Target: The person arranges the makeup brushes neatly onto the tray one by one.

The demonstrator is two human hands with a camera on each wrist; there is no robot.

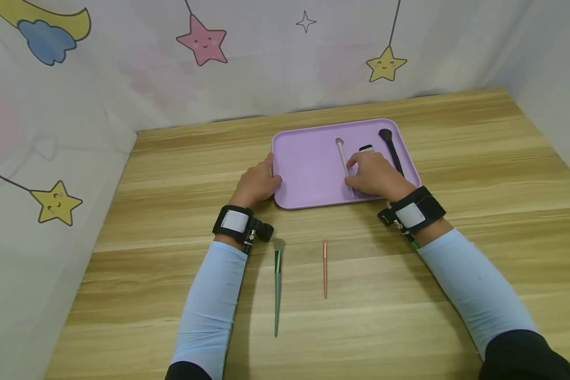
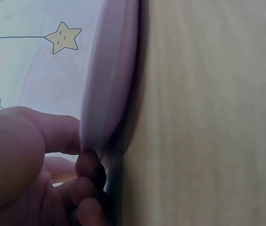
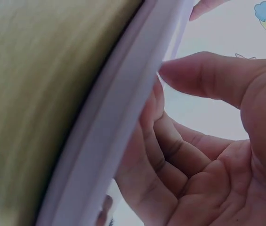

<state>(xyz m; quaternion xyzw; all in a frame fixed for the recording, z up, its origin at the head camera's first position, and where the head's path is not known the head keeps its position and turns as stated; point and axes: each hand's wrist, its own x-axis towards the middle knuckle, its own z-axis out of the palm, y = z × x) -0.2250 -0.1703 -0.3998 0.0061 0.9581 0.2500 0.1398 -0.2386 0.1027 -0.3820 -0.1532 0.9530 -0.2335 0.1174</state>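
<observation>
A lilac tray (image 1: 309,169) lies toward the back of the table. My left hand (image 1: 256,182) grips its left rim; in the left wrist view the thumb (image 2: 60,132) lies on one side of the rim, with curled fingertips (image 2: 90,167) at the other. My right hand (image 1: 377,173) is over the tray's right half, thumb and forefinger at the handle of a pale pink makeup brush (image 1: 340,150). I cannot tell whether they pinch it. A black-tipped, pale item (image 1: 366,148) is mostly hidden under this hand. Beyond it lies a black makeup brush (image 1: 391,145).
On the wooden table (image 1: 180,295), in front of the tray, lie a green makeup brush (image 1: 277,279) and a shorter copper-pink makeup brush (image 1: 325,269). A white curtain (image 1: 275,68) with printed stars hangs at the table's back edge and left side.
</observation>
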